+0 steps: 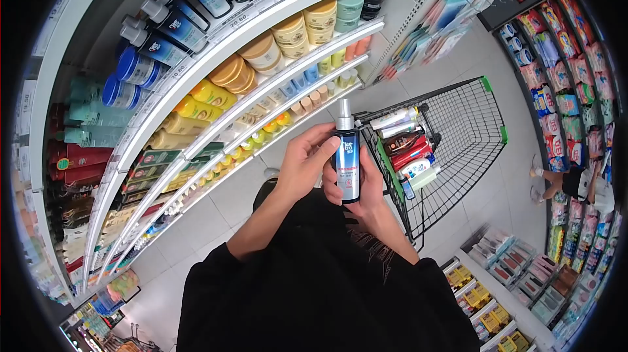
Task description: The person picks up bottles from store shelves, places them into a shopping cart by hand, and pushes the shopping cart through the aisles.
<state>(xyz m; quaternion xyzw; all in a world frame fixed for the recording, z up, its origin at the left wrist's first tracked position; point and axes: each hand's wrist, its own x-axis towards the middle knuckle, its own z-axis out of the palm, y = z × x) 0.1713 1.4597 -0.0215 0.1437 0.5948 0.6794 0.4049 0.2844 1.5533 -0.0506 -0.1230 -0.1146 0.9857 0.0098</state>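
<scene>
A dark blue and silver pump bottle (348, 167) with a silver capped top stands upright in front of my chest, its printed label facing me. My right hand (371, 185) is wrapped around its lower part from behind and the right, fingertips showing at the left edge. From the left, my left hand (302, 162) grips the upper body, with the thumb on the front by the label. Similar dark blue bottles with silver tops (173, 25) line the upper shelf to my left.
A wire shopping cart (458, 146) with several bottles and packages stands just ahead to the right. Curved white shelves (261, 12) of jars and bottles run along the left. Packed shelves (556, 84) and a partly visible person (575, 183) are at the far right.
</scene>
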